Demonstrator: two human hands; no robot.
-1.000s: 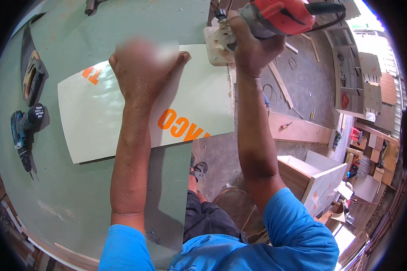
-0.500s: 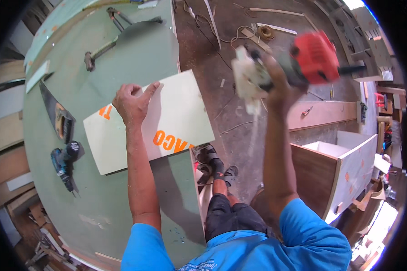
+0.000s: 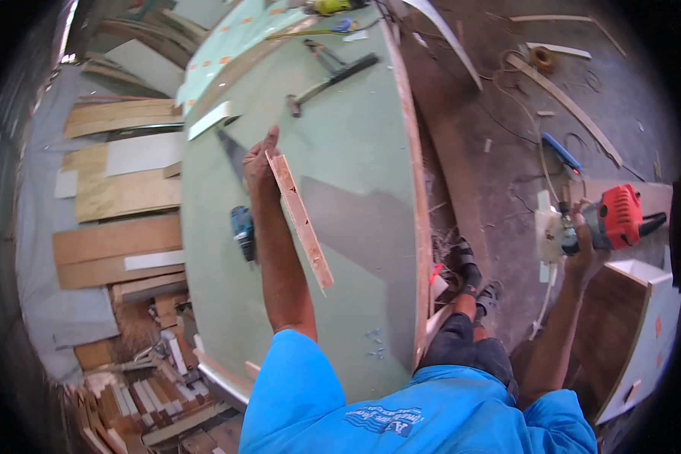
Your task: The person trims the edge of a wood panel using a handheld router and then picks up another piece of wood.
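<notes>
My left hand (image 3: 261, 163) grips one end of a pale board (image 3: 301, 219), thumb pointing up. The board is tilted on edge above the green worktop (image 3: 356, 166), so mostly its raw, chipped edge shows. Off to the right, over the floor, my right hand (image 3: 580, 250) is wrapped round a trim router (image 3: 619, 218) with a red motor end and a whitish base. Beneath my left wrist lie a hand saw (image 3: 232, 151), partly hidden by the hand, and a blue cordless drill (image 3: 242, 233).
A hammer (image 3: 333, 79) and pincers (image 3: 319, 54) lie farther back on the worktop. Several small screws (image 3: 376, 344) are near its front right. A cabinet box (image 3: 620, 333) stands at the right by the router. Boards (image 3: 121, 250) lie stacked at the left; cords and wood strips (image 3: 571, 106) are on the floor.
The board, earlier lying flat under my left hand, is now lifted and turned on edge. My right hand has carried the router lower and farther right. The view has swung left.
</notes>
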